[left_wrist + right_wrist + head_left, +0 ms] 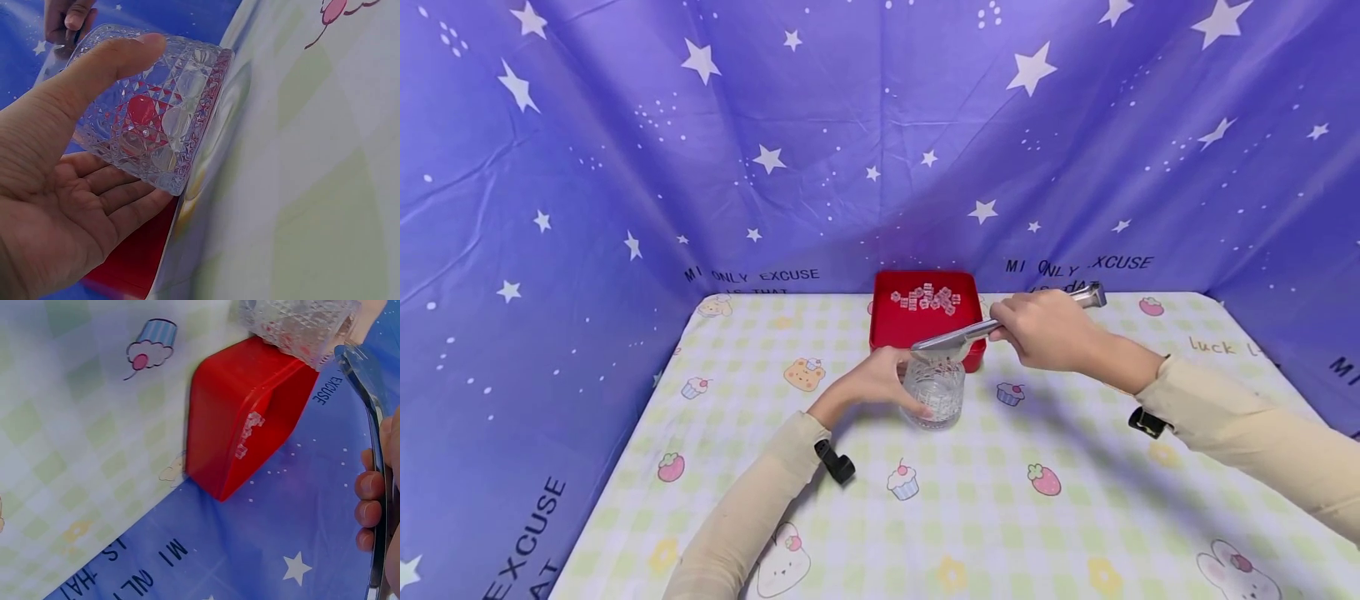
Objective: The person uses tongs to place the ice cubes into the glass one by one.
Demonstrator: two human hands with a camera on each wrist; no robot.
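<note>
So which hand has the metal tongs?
The right hand, in the beige sleeve with its wrist near the red box's right side, grips the tongs; the left hand holds the clear glass instead.

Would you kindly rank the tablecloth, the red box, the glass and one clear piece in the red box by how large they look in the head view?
From largest to smallest:
1. Tablecloth
2. Red box
3. Glass, nearer the camera than the red box
4. Clear piece
</note>
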